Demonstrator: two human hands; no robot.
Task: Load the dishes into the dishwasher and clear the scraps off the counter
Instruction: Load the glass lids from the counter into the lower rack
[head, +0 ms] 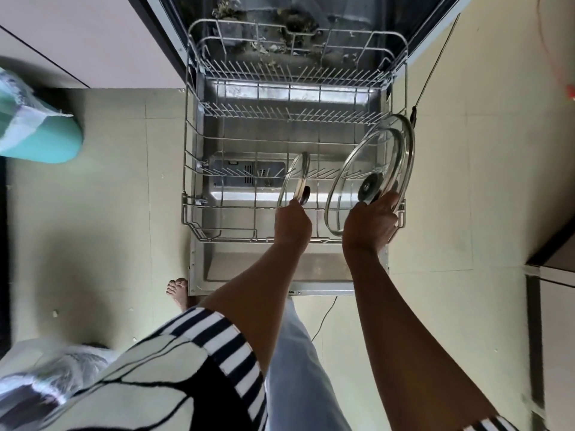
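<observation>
The dishwasher's lower wire rack (199, 188) is pulled out over the open door (273, 269). A small glass lid (295, 175) stands on edge among the tines near the rack's front. My left hand (292, 223) grips it at its black knob. A large glass lid (379, 160) with a metal rim is tilted upright at the rack's right side. My right hand (370, 225) holds it by its lower rim, near the black knob.
Dark debris lies inside the dishwasher tub (295, 29) behind the rack. A teal bin (46, 141) with a plastic liner stands on the floor at left. My bare foot (179, 292) is beside the door's left corner. A thin cable (323, 321) runs from under the door.
</observation>
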